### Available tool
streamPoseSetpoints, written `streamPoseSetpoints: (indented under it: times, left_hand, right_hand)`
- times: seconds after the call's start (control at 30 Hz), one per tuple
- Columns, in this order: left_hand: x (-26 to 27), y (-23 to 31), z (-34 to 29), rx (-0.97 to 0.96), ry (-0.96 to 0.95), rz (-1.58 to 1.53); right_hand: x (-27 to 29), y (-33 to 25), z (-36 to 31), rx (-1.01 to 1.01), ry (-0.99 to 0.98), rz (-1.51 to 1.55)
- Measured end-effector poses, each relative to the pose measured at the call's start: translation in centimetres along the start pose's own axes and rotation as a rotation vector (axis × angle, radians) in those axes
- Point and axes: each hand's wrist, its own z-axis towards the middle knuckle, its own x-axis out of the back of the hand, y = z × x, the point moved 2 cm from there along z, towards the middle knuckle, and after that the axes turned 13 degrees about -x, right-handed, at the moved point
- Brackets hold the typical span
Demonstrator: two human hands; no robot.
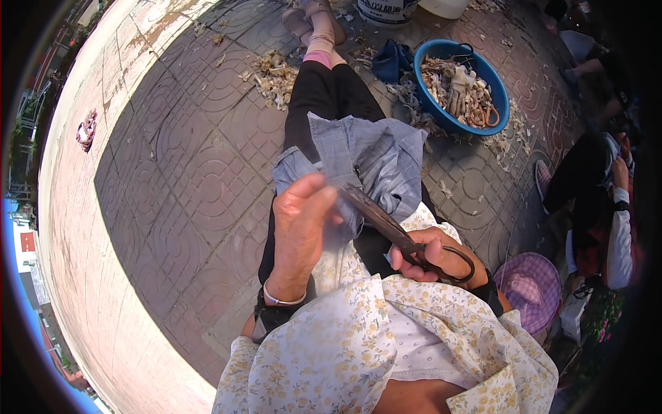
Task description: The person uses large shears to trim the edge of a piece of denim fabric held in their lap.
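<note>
My right hand grips a pair of dark, rusty scissors by the looped handles. Its blades look close together and point up and left, over my lap. Beside the blade tips, my left hand is raised with thumb and fingers drawn together. Those fingertips are smeared by motion, and whatever is between them is too blurred to name. A crumpled grey-blue cloth lies across my legs beneath both hands.
Ahead on the right, a blue basin holds pale, husky pieces, a glove and an orange-handled tool. Dry peelings litter the paving. A dark blue cloth lies beside the basin. Close by on the right are a pink checked hat and a seated person.
</note>
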Motion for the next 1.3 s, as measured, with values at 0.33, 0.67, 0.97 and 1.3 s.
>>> streamPoseSetpoints:
  times: [0.33,0.67,0.97,1.3]
  left_hand:
    - [-0.2,0.0,-0.3,-0.003,0.014,0.003]
    - [-1.4,-0.4,-0.2,0.032,0.057,-0.12]
    - [-0.4,-1.9,-0.6,-0.209,-0.093,0.561]
    - [0.5,-1.9,-1.3,-0.412,-0.331,0.77]
  right_hand:
    - [-0.2,0.5,0.2,-0.008,-0.006,0.046]
    - [-0.9,0.6,0.0,0.131,-0.009,-0.017]
    - [0.1,0.7,0.4,0.374,0.184,-0.245]
    - [1.1,3.1,1.6,0.321,0.131,-0.27]
